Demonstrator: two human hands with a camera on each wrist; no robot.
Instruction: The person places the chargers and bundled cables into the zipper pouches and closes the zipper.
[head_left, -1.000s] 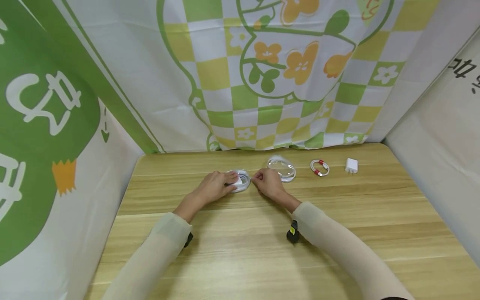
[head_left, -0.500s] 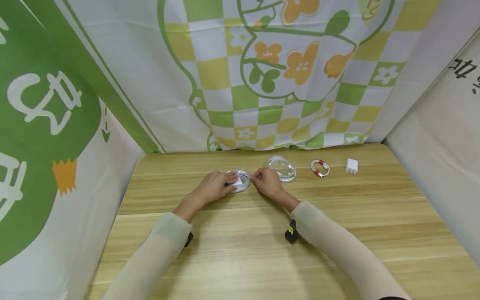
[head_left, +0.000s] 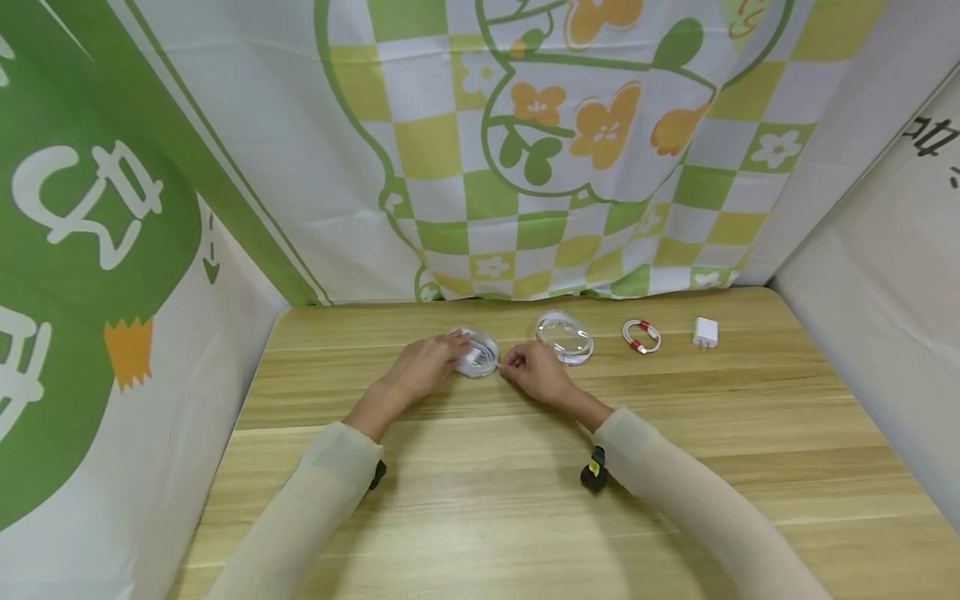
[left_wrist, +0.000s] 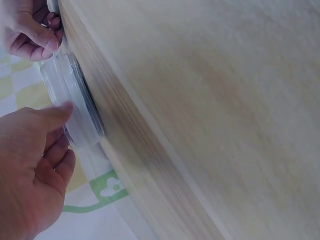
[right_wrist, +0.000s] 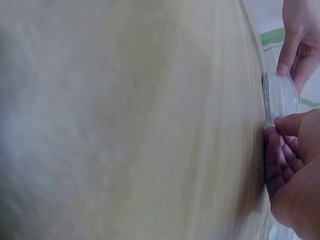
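Note:
A coiled white cable in clear plastic (head_left: 483, 357) lies toward the back of the table, left of its middle. My left hand (head_left: 422, 365) holds the coil's left side, its fingers over the top; in the left wrist view the thumb lies against the plastic. At the coil's right edge, my right hand (head_left: 536, 371) pinches a thin bit between thumb and forefinger. The right wrist view shows the right hand (right_wrist: 297, 165) bent at the edge of the coil (right_wrist: 281, 97). Exactly what that thin bit is, I cannot tell.
Right behind my right hand lies another coiled clear-and-white cable (head_left: 577, 354). Farther right are a small white cable with red bands (head_left: 641, 336) and a white plug adapter (head_left: 705, 332). A patterned cloth (head_left: 525, 250) hangs along the wooden table's (head_left: 480, 500) back edge.
My left fingers have shifted slightly toward the back on the coil, which has turned or slid a little and shows more of its loops. My right hand keeps its pinch at the edge.

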